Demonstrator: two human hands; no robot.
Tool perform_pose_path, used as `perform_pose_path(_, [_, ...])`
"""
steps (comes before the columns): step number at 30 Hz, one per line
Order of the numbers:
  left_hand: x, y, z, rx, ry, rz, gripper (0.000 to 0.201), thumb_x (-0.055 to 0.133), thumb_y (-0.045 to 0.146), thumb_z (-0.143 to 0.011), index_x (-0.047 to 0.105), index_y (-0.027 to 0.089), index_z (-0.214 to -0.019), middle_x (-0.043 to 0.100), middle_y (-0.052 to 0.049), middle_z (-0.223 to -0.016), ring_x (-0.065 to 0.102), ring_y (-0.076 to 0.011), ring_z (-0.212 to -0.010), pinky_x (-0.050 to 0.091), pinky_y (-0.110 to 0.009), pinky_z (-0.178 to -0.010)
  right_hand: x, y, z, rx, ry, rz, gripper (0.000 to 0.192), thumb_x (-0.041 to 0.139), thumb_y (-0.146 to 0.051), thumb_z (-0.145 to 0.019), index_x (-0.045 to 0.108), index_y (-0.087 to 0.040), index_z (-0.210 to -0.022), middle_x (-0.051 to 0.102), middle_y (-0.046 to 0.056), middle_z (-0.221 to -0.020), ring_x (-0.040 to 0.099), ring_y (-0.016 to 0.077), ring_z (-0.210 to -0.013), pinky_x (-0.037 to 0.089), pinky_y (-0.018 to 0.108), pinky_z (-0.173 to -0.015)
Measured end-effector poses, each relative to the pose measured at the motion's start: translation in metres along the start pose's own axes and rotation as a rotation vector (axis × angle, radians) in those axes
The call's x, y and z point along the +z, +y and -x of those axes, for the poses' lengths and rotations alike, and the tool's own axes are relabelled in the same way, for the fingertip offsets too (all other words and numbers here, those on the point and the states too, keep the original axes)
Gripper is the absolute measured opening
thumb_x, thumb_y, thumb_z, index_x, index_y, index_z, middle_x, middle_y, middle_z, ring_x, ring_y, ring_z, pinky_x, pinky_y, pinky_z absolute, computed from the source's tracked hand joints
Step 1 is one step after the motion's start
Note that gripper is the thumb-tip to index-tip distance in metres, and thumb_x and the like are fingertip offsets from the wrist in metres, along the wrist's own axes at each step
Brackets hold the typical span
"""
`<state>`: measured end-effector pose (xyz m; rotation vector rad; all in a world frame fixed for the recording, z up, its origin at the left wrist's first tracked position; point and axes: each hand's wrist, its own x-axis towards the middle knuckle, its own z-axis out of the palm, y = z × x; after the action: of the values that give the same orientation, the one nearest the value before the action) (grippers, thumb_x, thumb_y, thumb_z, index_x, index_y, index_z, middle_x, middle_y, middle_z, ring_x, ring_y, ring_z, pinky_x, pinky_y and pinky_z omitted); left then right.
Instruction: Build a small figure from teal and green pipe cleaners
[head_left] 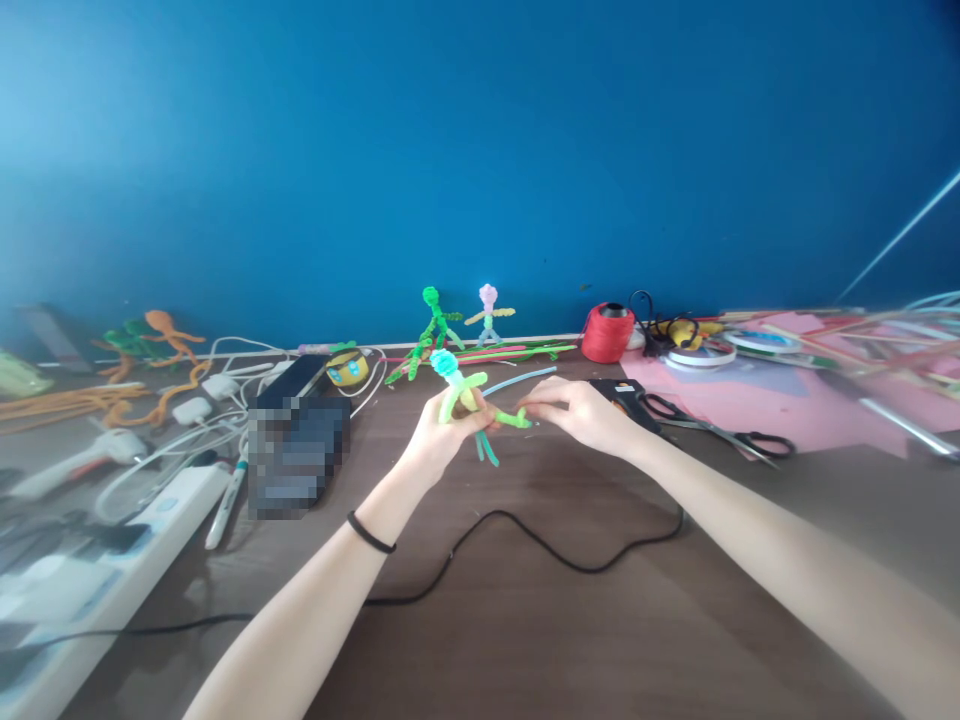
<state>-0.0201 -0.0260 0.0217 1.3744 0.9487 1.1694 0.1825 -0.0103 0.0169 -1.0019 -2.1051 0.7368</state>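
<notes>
Figure in hand: a small pipe-cleaner figure (466, 400) with a turquoise head, lime-green body and teal legs, held above the brown table (525, 620), roughly mid-view.
Left hand: the left hand (439, 432) is closed around the figure's body, fingers curled from below; a black band sits on that wrist. Where the fingertips meet is hidden behind the figure.
Right hand: the right hand (585, 412) pinches the green arm that sticks out to the right, thumb and forefinger pressed together on its tip. The rest of its fingers are folded and hard to separate.
Loose stem: a pale blue pipe cleaner (517, 380) runs behind the figure; whether it belongs to the figure or lies on the table, I cannot tell.
Just behind: a green figure (435, 320) and a lilac-headed figure (489, 312) stand upright against the blue wall, with pink and green stems lying near their feet.
Right side: a red spool (607, 334), tape rolls, black-handled scissors (712, 430) on pink paper (795, 410), and a blurred heap of sticks cut off by the frame edge.
Near the right wrist: a dark object, possibly a glue gun (626, 398), mostly covered by the hand; a black cable (540, 545) loops from it across the table.
Left side: orange pipe-cleaner shapes (169, 335), white chargers and cords, a pixelated dark box, a white power strip (97, 580), all soft with blur.
</notes>
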Motion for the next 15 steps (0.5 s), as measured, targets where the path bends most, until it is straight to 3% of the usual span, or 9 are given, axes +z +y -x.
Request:
perform_pose_path(8, [0.005,-0.001,0.002,-0.043,-0.017,0.241,0.024,0.071,0.021,-0.061,0.051,0.016,-0.072,0.058,0.002,-0.062,0.059,-0.0117,-0.06,0.048,-0.028,-0.066,0.016,-0.01,0.003,0.079,-0.059,-0.279,0.032,0.048,-0.04,-0.084,0.067,-0.017,-0.097,0.067,0.005,-0.1,0.059,0.0215,-0.095,0.042,0.032,-0.085])
perform_pose_path(15, [0.012,-0.001,0.004,0.057,0.087,0.226,0.022,0.068,0.02,-0.063,0.048,0.017,-0.072,0.059,0.003,-0.063,0.059,-0.0113,-0.061,0.048,-0.028,-0.066,0.025,-0.016,0.007,0.107,-0.067,-0.173,0.03,0.043,-0.035,-0.086,0.065,-0.016,-0.092,0.067,0.004,-0.084,0.06,0.0183,-0.081,0.043,0.029,-0.076])
